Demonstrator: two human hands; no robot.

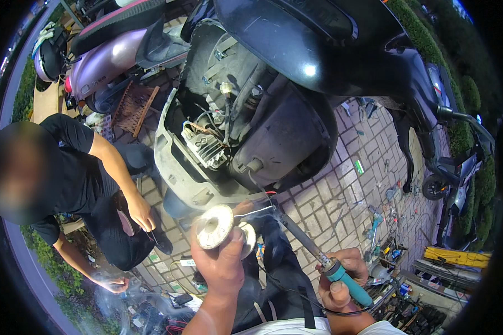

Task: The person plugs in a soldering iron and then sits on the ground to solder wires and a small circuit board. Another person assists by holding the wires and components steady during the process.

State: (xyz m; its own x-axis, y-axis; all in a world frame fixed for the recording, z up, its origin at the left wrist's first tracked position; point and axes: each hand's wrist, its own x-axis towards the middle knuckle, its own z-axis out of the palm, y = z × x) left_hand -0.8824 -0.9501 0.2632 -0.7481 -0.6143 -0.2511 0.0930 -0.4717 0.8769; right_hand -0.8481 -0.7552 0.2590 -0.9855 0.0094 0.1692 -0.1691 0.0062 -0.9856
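My left hand (222, 265) is closed round a pale spool of solder (214, 226), thumb on its rim. A thin silvery solder strand (255, 213) leads from beside the spool toward the iron's tip. In my right hand (341, 285) is a soldering iron with a teal handle (349, 283). Its dark barrel (300, 234) slants up and left, and the tip meets or nearly meets the strand. Just above the tip, a thin cable (259, 183) with a short red end hangs from the opened scooter body (176, 167). Whether iron and cable touch, I cannot tell.
A seated person (78, 178) in dark clothes is at the left, beside wispy smoke. The dark scooter's raised seat (296, 44) overhangs the exposed engine (207, 146). A pinkish scooter (103, 70) stands behind left. Scraps and tools (377, 226) lie on the brick paving (329, 195).
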